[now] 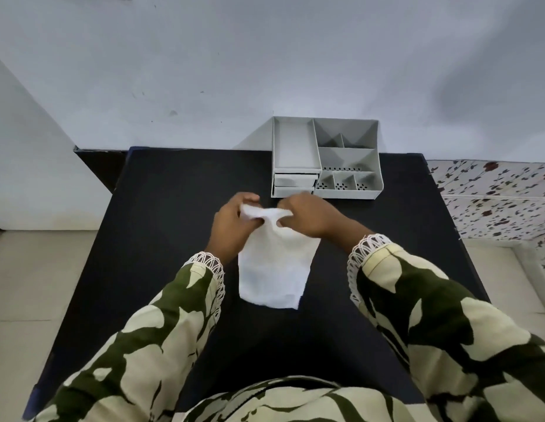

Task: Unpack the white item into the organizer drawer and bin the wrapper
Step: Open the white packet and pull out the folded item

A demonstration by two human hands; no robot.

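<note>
step: still the unwrapping bit, I'd say. Nothing's out of the pack yet, and nothing's in the drawer.
white pack [274,269]: held up over the middle of the black surface [173,193], top end bunched between both hands, the rest hanging flat towards the person. Can't tell wrapper from the item inside, it's all one white shape from here.
left hand [231,226]: fingers curled, pinching the left top corner of the pack.
right hand [309,216]: same deal on the right top corner, closed round it. Looks like the two are pulling apart to tear or open the top.
organizer [345,194]: grey, at the far edge of the surface, just beyond the hands and a touch to the right. Compartments look empty.
drawer [295,179]: two stacked at its front left; can't tell if either is pulled out.
next move: get the top open and slide the item out. A drawer likely needs one free hand to open it.
bin: not in view, so no clue where the wrapper goes.
</note>
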